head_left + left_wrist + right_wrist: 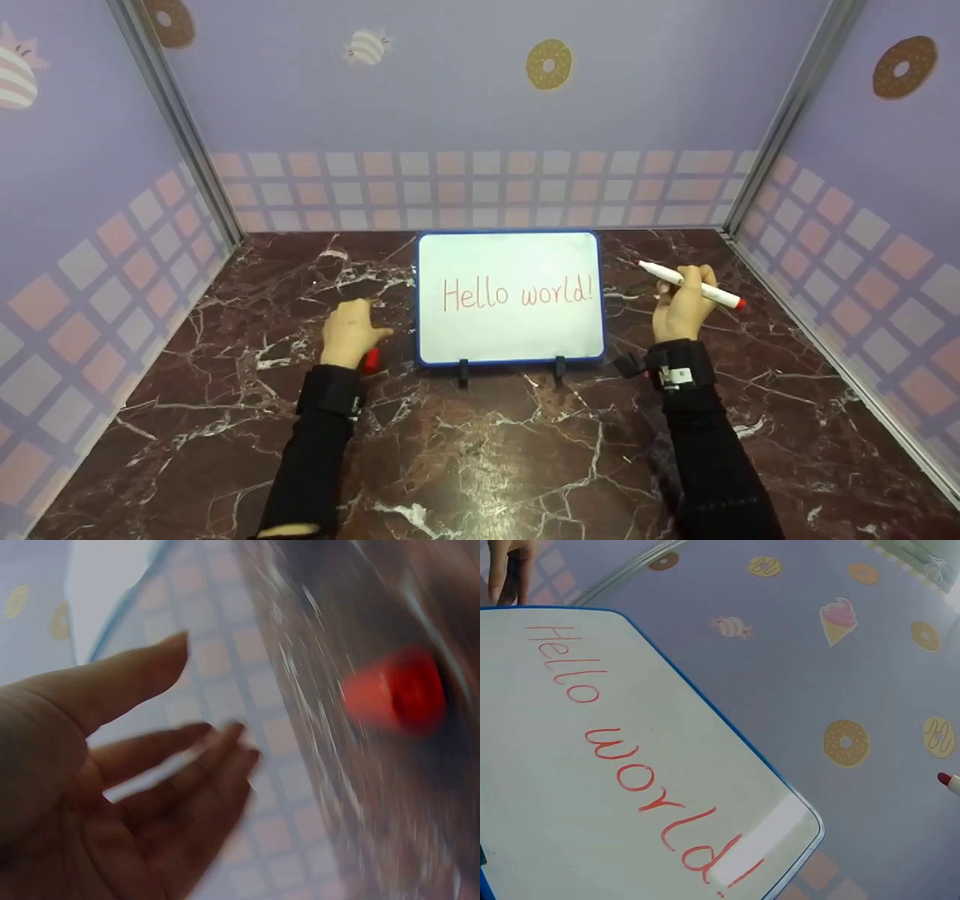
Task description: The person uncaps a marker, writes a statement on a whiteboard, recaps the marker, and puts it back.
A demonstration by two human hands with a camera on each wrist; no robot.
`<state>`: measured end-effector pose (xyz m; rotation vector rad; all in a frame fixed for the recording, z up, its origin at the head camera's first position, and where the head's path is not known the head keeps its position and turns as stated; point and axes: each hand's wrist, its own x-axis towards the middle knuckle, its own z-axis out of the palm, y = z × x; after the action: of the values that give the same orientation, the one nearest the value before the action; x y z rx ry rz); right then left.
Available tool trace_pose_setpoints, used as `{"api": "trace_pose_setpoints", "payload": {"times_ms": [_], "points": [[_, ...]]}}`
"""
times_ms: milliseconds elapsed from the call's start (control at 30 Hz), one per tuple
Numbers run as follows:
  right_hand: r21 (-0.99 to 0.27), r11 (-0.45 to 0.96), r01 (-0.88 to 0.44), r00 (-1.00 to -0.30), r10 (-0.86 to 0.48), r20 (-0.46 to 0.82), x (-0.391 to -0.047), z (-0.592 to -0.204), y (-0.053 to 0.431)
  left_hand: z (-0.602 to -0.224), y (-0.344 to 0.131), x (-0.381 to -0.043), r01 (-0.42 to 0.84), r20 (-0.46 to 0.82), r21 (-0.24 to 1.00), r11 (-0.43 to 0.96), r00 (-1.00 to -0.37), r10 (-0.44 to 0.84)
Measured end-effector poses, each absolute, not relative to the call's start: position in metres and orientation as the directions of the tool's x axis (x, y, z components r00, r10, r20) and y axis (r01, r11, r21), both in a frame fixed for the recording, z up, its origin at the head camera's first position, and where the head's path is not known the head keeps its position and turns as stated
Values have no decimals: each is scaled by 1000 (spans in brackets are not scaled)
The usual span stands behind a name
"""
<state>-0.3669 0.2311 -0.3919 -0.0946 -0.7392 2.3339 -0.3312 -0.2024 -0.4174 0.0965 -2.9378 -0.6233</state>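
A white marker (686, 283) with a red tip and red end is held in my right hand (684, 304), tip pointing left and uncapped. Just its red tip (943, 778) shows at the right edge of the right wrist view. My left hand (349, 332) hovers left of the whiteboard with thumb spread and nothing in its grasp. Beside it on the table lies a red marker cap (372, 360), blurred in the left wrist view (397, 694). The blue-framed whiteboard (510, 334) stands between both hands, bearing "Hello world!" in red.
Black stand feet (463, 371) support the whiteboard's lower edge. Under everything is a dark red marbled table (480, 450). Patterned lilac walls (450, 112) enclose it at the back and both sides. A black strap end (628, 365) sticks out from the right wrist.
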Motion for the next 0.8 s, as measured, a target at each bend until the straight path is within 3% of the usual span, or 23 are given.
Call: {"api": "trace_pose_setpoints", "payload": {"times_ms": [133, 367, 633, 800], "points": [[-512, -651, -561, -791, 604, 99, -365, -388, 231, -421, -206, -329, -190, -13, 295, 937, -981, -195], [-508, -673, -538, -808, 583, 82, -364, -389, 230, -433, -200, -334, -215, -74, 246, 945, -976, -203], [-500, -679, -537, -808, 585, 74, -365, -390, 232, -429, -204, -335, -211, -27, 294, 932, -977, -213], [-504, -674, -541, -807, 585, 84, -363, -386, 229, -414, -206, -330, -162, 136, 341, 926, -966, -219]]}}
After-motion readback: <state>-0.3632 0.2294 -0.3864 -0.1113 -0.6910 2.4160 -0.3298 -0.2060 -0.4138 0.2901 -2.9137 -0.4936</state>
